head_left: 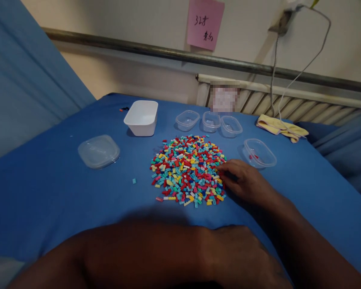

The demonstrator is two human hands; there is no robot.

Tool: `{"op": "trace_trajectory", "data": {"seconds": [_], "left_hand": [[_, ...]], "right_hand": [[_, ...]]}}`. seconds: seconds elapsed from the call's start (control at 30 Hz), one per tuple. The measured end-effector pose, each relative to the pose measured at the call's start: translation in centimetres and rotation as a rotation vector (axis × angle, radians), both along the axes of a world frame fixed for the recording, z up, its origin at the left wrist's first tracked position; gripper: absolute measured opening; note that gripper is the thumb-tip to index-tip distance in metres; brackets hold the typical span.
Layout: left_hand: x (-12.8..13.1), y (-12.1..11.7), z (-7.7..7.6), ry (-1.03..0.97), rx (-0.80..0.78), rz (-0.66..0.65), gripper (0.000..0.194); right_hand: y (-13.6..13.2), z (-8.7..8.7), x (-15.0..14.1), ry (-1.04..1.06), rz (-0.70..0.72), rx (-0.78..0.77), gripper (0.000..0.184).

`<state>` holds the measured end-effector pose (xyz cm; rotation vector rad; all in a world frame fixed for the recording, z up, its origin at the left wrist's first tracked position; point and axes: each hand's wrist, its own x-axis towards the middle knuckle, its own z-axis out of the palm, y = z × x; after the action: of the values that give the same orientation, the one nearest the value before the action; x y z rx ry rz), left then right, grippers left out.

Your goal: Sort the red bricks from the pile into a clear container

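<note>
A round heap of small plastic bricks (186, 170) in red, teal, yellow, blue and white lies on the blue cloth-covered table (48, 192). My right hand (243, 181) rests at the heap's right edge. Its fingers are curled together with the tips among the bricks, and what they pinch is hidden. My left forearm lies across the bottom of the view. My left hand (237, 255) is back-up near the table's front edge, with its fingers out of sight. A clear tub (259, 153) just beyond my right hand holds a couple of red bricks.
A white tub (141, 117) stands behind the heap at the left, and three small clear tubs (211, 121) stand in a row behind it. A clear lidded box (98, 151) sits at the left. One teal brick (134, 181) lies alone. A yellow cloth (281, 127) is at the back right.
</note>
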<state>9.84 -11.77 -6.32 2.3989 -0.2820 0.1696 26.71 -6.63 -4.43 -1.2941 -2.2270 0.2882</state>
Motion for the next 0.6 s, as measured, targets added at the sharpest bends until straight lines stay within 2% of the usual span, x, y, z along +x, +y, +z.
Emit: {"op": "trace_trajectory", "data": {"seconds": [0.2,0.33,0.47,0.6], "left_hand": [[-0.3,0.0,-0.6,-0.087,0.107,-0.140,0.032],[-0.3,0.0,-0.7,-0.073,0.135,-0.127,0.035],[-0.4,-0.1,-0.5,-0.112,0.162,-0.125,0.037],[-0.4,-0.2,-0.2,-0.094,0.183,-0.114,0.031]], "right_hand": [[-0.4,0.7,0.0,0.057,-0.019,-0.023,0.020],[-0.5,1.3,0.4,0.070,-0.065,0.075,0.018],[-0.5,2.5,2.2,0.021,-0.250,0.247,0.019],[-0.3,2.8,5.8,-0.036,-0.554,0.396,0.024]]}}
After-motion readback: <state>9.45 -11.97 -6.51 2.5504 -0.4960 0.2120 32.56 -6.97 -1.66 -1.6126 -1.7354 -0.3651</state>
